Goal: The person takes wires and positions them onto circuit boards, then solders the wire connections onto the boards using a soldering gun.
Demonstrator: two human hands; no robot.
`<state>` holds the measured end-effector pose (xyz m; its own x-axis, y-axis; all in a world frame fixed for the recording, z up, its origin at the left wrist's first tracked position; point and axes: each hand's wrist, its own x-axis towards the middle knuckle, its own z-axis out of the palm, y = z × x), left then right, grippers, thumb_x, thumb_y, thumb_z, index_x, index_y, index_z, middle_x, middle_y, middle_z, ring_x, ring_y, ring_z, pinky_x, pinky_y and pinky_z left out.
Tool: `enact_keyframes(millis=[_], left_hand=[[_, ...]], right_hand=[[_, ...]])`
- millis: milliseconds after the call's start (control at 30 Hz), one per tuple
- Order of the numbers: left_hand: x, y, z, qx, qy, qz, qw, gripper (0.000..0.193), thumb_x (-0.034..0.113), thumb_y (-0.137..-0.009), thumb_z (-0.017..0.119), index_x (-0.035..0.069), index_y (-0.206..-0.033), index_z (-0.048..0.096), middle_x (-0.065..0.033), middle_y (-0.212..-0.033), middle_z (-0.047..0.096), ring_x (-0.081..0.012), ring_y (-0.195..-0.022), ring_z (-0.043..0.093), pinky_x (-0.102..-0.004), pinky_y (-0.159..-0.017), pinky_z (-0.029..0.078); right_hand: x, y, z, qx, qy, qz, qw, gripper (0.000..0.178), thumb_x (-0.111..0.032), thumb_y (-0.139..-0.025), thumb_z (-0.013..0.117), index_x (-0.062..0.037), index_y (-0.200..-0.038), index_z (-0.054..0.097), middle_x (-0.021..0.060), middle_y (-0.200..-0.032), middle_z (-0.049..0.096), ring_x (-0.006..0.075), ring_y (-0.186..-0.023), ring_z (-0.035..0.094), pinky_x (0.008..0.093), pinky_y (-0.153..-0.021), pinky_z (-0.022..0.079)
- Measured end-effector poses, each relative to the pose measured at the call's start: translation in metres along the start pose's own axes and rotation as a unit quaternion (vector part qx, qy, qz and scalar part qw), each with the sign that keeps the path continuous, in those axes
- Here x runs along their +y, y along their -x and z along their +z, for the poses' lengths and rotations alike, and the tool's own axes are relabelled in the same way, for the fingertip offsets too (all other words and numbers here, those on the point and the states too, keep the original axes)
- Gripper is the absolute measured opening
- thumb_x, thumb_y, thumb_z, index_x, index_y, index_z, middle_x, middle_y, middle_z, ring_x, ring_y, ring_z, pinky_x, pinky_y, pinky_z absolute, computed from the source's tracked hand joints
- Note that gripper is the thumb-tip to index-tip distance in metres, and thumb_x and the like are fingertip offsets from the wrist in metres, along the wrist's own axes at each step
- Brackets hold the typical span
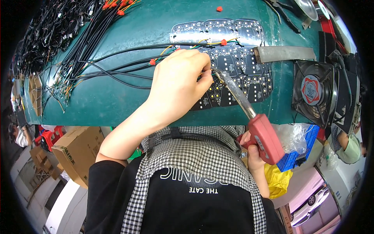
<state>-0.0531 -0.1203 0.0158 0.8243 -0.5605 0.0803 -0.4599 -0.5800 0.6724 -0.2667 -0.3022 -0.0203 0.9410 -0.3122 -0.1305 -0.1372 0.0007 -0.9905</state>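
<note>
My right hand (254, 159) is wrapped round the grip of a red soldering gun (267, 138). Its metal barrel slants up to the left, and the tip meets the spot by my left fingertips. There my left hand (177, 84) pinches a thin wire end of a black cable (128, 74), low over a panel of black circuit boards (255, 62). Most of the wire end is hidden behind the fingers. Several black cables run under and past this hand across the panel, some with red connectors (223, 42) and coloured wires.
A bundle of black cables (83, 43) lies at the left of the green table (117, 107). A grey metal bar (286, 54) rests on the panel's right edge, near a black fan (314, 89). Pliers (286, 15) lie far right. A cardboard box (80, 152) stands below left.
</note>
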Motion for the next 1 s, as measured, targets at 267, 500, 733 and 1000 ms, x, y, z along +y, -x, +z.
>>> enact_keyframes(millis=[267,500,733,1000], left_hand=[[0.003,-0.001,-0.005,0.008,-0.026,0.000,1.000,0.007,0.003,-0.071,0.062,0.002,-0.073,0.055,-0.0080,-0.064,0.052,-0.0233,-0.062,0.053,-0.0337,-0.057,0.043],[-0.012,-0.031,-0.036,0.073,-0.073,0.034,0.994,0.014,0.010,-0.074,0.065,0.004,-0.086,0.061,-0.0098,-0.080,0.060,-0.0271,-0.082,0.057,-0.0360,-0.073,0.045],[-0.106,-0.068,-0.091,0.127,-0.292,-0.063,0.946,0.015,0.013,-0.076,0.064,0.004,-0.087,0.066,-0.0095,-0.080,0.064,-0.0255,-0.078,0.060,-0.0355,-0.072,0.047],[-0.095,-0.059,-0.086,0.138,-0.039,0.077,0.987,0.009,0.006,-0.090,0.054,0.000,-0.097,0.055,-0.0033,-0.077,0.056,-0.0090,-0.071,0.051,-0.0223,-0.066,0.042]], right_hand=[[-0.023,-0.003,0.009,0.011,-0.083,0.049,0.995,0.071,-0.048,-0.078,0.068,-0.0004,-0.126,0.044,0.0139,-0.115,0.057,0.0135,-0.077,0.057,0.0272,-0.068,0.049],[-0.018,-0.006,0.004,0.080,-0.050,-0.024,0.995,0.067,-0.044,-0.085,0.059,0.0033,-0.128,0.037,0.0189,-0.106,0.055,0.0163,-0.063,0.054,0.0252,-0.053,0.045],[-0.021,-0.004,0.008,0.070,-0.053,-0.031,0.996,0.065,-0.042,-0.086,0.058,0.0029,-0.128,0.037,0.0197,-0.107,0.054,0.0173,-0.066,0.053,0.0260,-0.054,0.046],[-0.021,-0.006,-0.001,0.080,-0.047,-0.035,0.995,0.066,-0.043,-0.087,0.056,0.0035,-0.129,0.036,0.0196,-0.106,0.055,0.0172,-0.065,0.054,0.0261,-0.054,0.046]])
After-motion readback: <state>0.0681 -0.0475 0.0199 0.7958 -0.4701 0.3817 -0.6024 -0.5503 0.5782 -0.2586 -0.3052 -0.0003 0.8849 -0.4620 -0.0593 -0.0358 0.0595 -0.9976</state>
